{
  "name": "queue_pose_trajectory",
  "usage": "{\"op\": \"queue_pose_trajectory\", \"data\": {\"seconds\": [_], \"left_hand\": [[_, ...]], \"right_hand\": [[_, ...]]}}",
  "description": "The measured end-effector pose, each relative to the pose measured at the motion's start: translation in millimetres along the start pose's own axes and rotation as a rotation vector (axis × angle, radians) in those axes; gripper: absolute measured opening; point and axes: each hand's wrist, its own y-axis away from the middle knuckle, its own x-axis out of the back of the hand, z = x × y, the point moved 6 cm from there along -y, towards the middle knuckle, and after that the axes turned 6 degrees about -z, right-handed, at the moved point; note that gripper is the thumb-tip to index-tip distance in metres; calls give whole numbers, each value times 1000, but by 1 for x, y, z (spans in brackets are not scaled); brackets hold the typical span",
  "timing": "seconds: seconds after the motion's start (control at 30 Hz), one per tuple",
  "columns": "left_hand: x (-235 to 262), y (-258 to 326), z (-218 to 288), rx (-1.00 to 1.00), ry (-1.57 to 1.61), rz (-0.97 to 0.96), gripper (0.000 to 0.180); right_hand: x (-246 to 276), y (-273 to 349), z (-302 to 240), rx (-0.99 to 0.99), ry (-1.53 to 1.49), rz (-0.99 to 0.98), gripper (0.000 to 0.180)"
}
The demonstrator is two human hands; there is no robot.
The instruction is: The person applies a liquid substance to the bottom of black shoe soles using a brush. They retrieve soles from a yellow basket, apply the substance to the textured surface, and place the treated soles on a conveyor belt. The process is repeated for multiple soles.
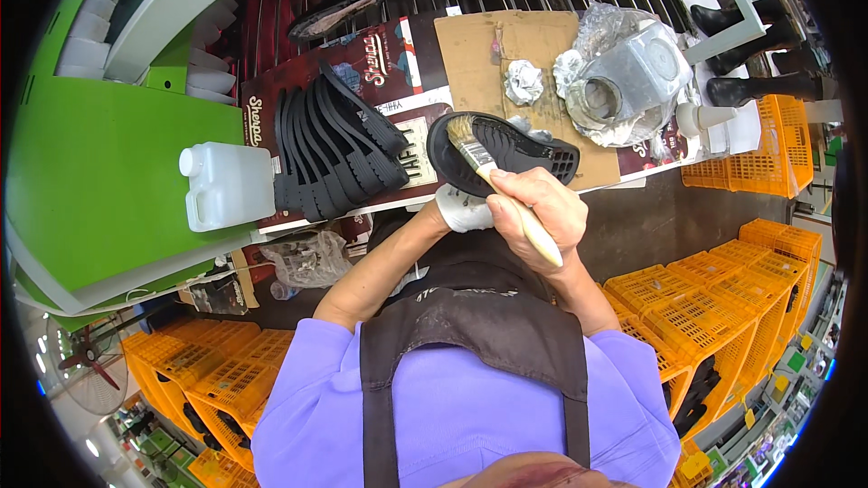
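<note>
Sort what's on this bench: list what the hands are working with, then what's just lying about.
In use:
brush in the right hand
black sole held by the gloved left hand

Lying about:
stack of soles
white jug
foil-wrapped can
cardboard sheet
yellow crates

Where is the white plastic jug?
In the head view, the white plastic jug stands on the person's left, on the green surface, just left of the row of black shoe soles.

One brush [503, 188], one sole [520, 149] in hand; about seven soles [339, 149] stacked left of it; one jug [226, 185]; one can [633, 72].
</note>
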Motion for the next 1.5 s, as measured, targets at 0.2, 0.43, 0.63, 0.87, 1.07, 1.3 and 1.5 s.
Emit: {"op": "queue_pose_trajectory", "data": {"seconds": [0.2, 0.43, 0.63, 0.87, 1.07, 1.3, 1.5], "left_hand": [[-4, -7, 10, 32, -145, 61, 15], [-33, -2, 62, -179, -842, -78, 16], [-35, 10, 58, 43, -635, -302, 40], [-33, 13, 70, 315, -443, -332, 46], [-24, 19, 68, 428, -369, -363, 50], [-14, 33, 56, 356, 48, -180, 47], [-12, 34, 47, 267, 210, -165, 55]], "right_hand": [[0, -1, 1, 13, -13, -35, 18], [7, -7, 5, 6, -16, -80, 18], [16, -12, 14, 22, -9, -89, 20], [17, -11, 26, 12, -16, -94, 20], [20, -13, 36, -50, -12, -92, 17], [22, -13, 52, -102, -10, -83, 15], [21, -8, 64, -75, 7, -78, 16]]}}
